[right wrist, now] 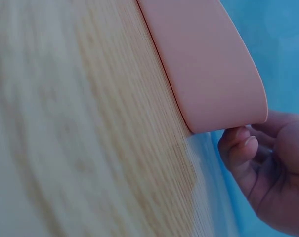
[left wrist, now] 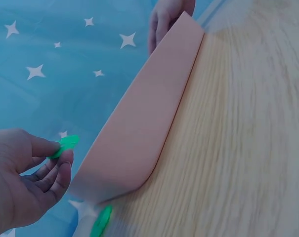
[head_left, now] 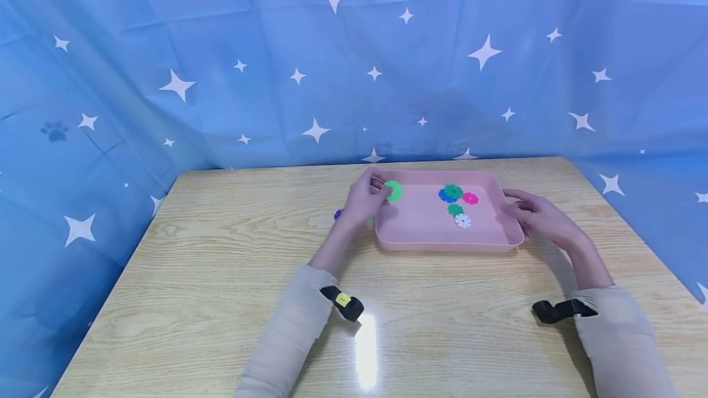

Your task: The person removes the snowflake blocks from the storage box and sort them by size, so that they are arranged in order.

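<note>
Flower-shaped discs (head_left: 463,221): we see five already inside the pink tray (head_left: 415,226); our left hand (head_left: 365,196) has a bright green disc (left wrist: 66,145) pinched in its grip at the tray's left side, our right hand (head_left: 539,217) holds the right end, and a purple disc (head_left: 338,214) and another green disc (left wrist: 101,222) remain outside, left on the table (head_left: 238,232).

Tray (head_left: 412,223) plain pink. Brt grn disc (head_left: 394,191); 2 dk grn discs (head_left: 453,191), blue disc (head_left: 444,197), hot-pink disc (head_left: 471,198), wht disc (head_left: 463,221). Bench (head_left: 232,250) lt tan w/ wood grain. Curtain (head_left: 265,115) blue w/ wht 4-pt stars. Sleeves (head_left: 298,312) off-wht.
</note>
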Motion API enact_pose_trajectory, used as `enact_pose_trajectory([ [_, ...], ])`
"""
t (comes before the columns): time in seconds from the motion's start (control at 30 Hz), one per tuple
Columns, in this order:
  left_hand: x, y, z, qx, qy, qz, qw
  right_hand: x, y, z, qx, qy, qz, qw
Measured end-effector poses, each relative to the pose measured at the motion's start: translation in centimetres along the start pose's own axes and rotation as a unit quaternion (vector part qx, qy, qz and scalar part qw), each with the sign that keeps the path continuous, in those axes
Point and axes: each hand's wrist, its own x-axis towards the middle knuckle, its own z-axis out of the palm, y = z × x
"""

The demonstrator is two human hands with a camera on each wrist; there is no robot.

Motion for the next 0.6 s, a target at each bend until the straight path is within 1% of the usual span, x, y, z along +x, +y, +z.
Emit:
enact_pose_trajectory([
  [0.17, -0.3, -0.3, -1.9, -0.008, 0.012, 0.005, 0.9999, 0.0, -0.1, 0.1, -0.007, -0.002, 0.003, 1.0000],
  [0.33, -0.7, -0.4, -3.8, 0.006, 0.017, 0.009, 0.9998, 0.0, -0.1, 0.0, -0.004, -0.004, 0.001, 1.0000],
  [0.47, -1.0, -0.8, -5.3, 0.008, 0.017, 0.005, 0.9998, 0.0, -0.2, 0.0, 0.000, -0.003, 0.000, 1.0000],
  [0.6, -1.5, -1.3, -6.7, 0.008, 0.017, -0.007, 0.9998, 0.0, 0.0, 0.0, 0.003, -0.002, 0.000, 1.0000],
])
